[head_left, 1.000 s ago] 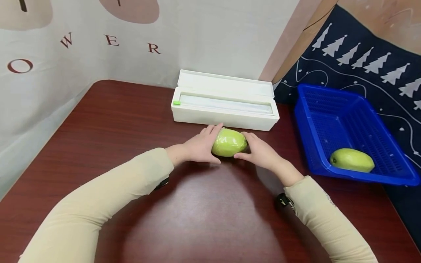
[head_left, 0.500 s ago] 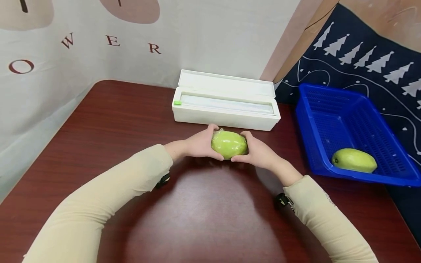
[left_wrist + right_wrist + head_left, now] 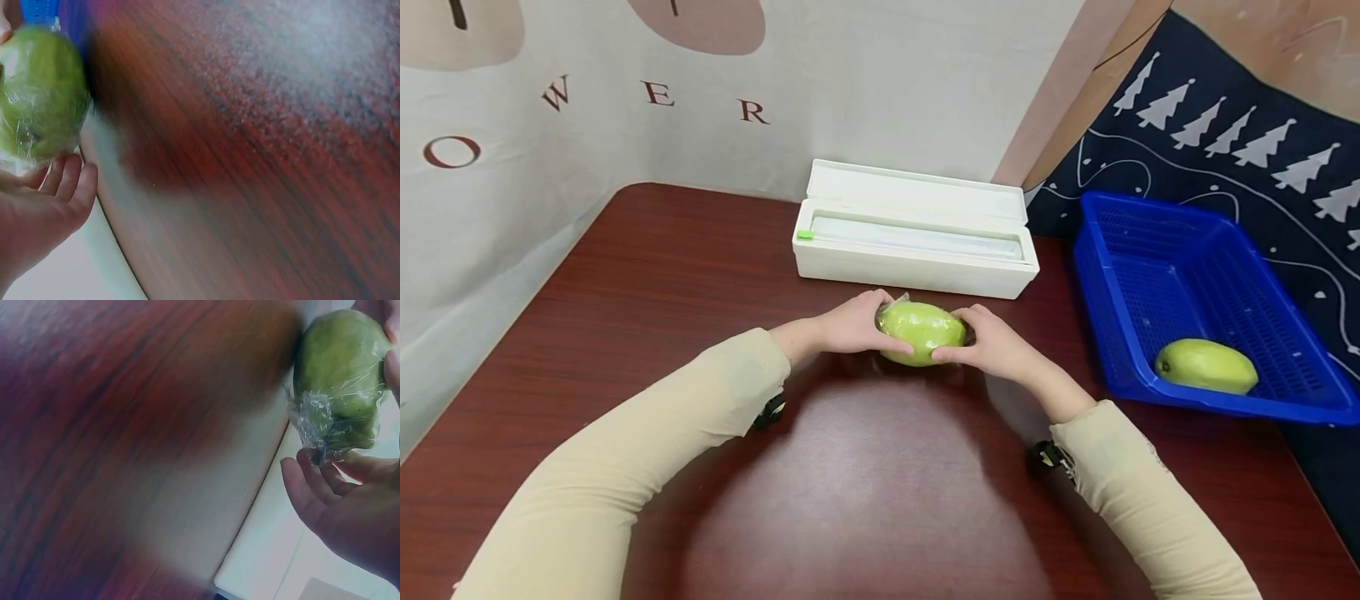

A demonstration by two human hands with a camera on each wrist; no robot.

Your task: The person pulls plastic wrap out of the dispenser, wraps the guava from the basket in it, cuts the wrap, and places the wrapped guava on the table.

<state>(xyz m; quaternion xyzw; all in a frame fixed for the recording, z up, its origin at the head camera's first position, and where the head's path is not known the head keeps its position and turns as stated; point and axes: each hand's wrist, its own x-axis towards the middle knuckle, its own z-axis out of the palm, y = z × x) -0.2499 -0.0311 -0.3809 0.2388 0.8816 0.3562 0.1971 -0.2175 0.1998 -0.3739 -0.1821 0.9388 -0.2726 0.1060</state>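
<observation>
We hold a wrapped fruit (image 3: 921, 329) between both hands, over the table (image 3: 865, 500) and just in front of the white box (image 3: 917, 273); whether it touches the tabletop we cannot tell. Our left hand (image 3: 856, 325) holds one end, its thumb along the near side; our right hand (image 3: 997, 344) holds the other end, thumb likewise in front. Some of the left fingers are hidden behind the fruit.

The step in hand looks to be pressing the clear film (image 3: 315, 422) snug. In the right wrist view it bunches at one end, so we would do well to steady the fruit with one hand, fold that gathered end flat with the other, and stroke outward from the middle. Light pressure should serve best, as thin film may tear or spring loose.

Counting up, we have two fruits: the wrapped one and a loose fruit (image 3: 1207, 367) inside the blue basket (image 3: 1099, 321). There is one basket, one box with its lid raised, and one green tab (image 3: 805, 235) on that box.
</observation>
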